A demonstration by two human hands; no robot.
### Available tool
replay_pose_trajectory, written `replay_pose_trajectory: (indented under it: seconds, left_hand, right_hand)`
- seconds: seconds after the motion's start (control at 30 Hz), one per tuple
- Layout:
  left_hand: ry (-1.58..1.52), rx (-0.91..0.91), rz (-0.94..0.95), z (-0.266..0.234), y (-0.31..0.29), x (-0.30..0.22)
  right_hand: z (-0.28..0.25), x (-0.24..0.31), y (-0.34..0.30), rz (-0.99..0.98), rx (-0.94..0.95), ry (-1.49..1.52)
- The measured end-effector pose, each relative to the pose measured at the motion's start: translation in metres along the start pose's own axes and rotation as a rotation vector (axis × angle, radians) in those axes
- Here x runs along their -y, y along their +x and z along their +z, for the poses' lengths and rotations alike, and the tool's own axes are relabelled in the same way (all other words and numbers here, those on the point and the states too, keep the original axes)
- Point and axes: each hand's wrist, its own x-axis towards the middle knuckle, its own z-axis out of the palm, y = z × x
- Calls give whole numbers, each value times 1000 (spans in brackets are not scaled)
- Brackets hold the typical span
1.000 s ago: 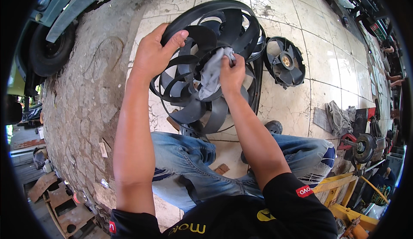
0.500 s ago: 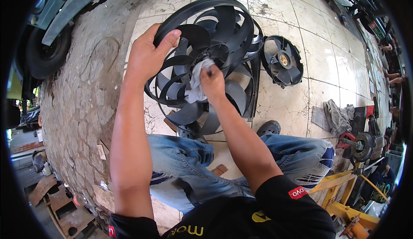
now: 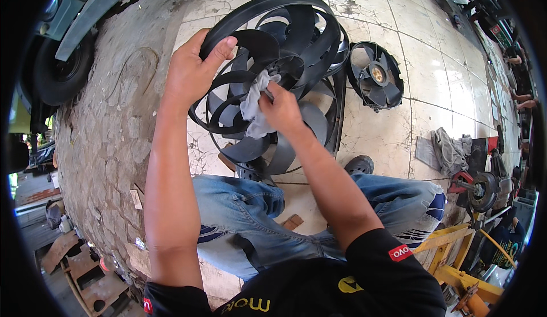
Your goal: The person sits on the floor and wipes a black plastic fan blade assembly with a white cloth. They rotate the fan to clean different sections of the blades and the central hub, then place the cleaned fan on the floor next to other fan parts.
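- Where light catches it, the black ringed fan looks like smooth, dull plastic, with a thick rounded rim, broad curved blades and a round, hollow hub.
- The light grey cloth is soft, thin and bunched into loose folds.
- More curved black blades show under and below the fan; where one part ends and another begins is hard to tell.
- Beneath lies a floor of glossy, cracked pale tiles, bordered on the left by rough, pitted stone ground; a small black fan with a yellowish centre rests on the tiles, near the larger one.
- Compared with a second ago, the right hand and the cloth have shifted left, uncovering more of the hub; the left hand has kept its place on the rim. Since half a second ago little has changed.
- The fan is held tilted in front of the person's denim-clad knees, its rim inside the left hand's grasp: fingers wrapped around the upper left edge, thumb along the near side.
- The right fingers are clenched on the cloth, just beside the hub on its lower left; their tips are partly hidden in the folds.
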Motion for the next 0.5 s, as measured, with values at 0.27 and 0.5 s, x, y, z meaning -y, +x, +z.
replay_pose_trajectory:
  seconds: [0.27,0.5]
  left_hand:
    - [4,-41,-18,-3,0,0]
    - [-69,-48,12,2,3,3]
  right_hand:
    - [-24,7,17,71,-417,129]
    - [11,0,-13,43,-67,38]
